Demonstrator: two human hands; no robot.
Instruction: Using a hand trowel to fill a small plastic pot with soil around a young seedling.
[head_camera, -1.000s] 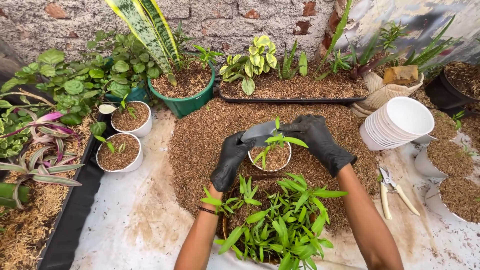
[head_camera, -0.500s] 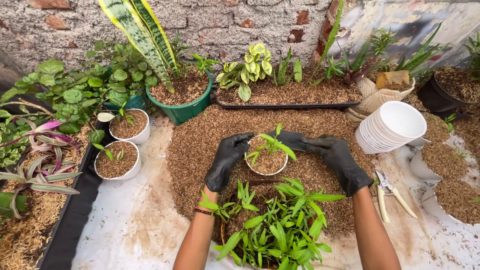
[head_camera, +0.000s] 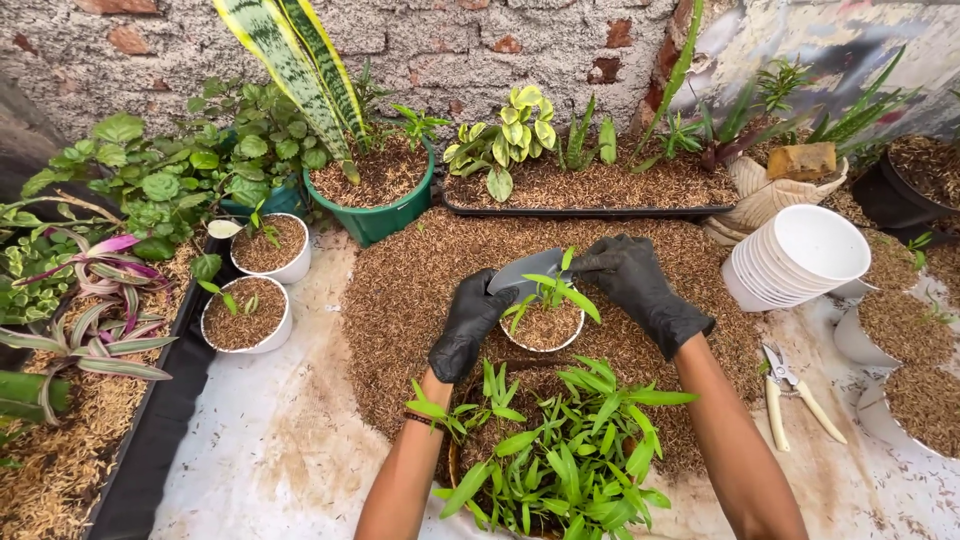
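A small white pot (head_camera: 566, 342) filled with brown husk holds a green leafy cutting (head_camera: 553, 290). It stands on a wide heap of brown husk substrate (head_camera: 410, 270). My left hand (head_camera: 468, 320), in a black glove, grips the pot's left side. My right hand (head_camera: 635, 280), also gloved, holds a grey scoop (head_camera: 522, 268) tipped over the pot's far rim. In front of the pot, between my forearms, grows a bushy green plant (head_camera: 560, 450) in a brown pot.
A stack of white pots (head_camera: 800, 255) lies at the right, with pruning shears (head_camera: 790, 390) below it. Two filled white pots (head_camera: 243, 320) stand at the left. A green pot (head_camera: 380, 205) and a black trough (head_camera: 590, 190) line the brick wall.
Half a second ago my right hand was low behind the pot and the scoop was out of sight. Now it is raised, with the grey scoop over the pot's rim.
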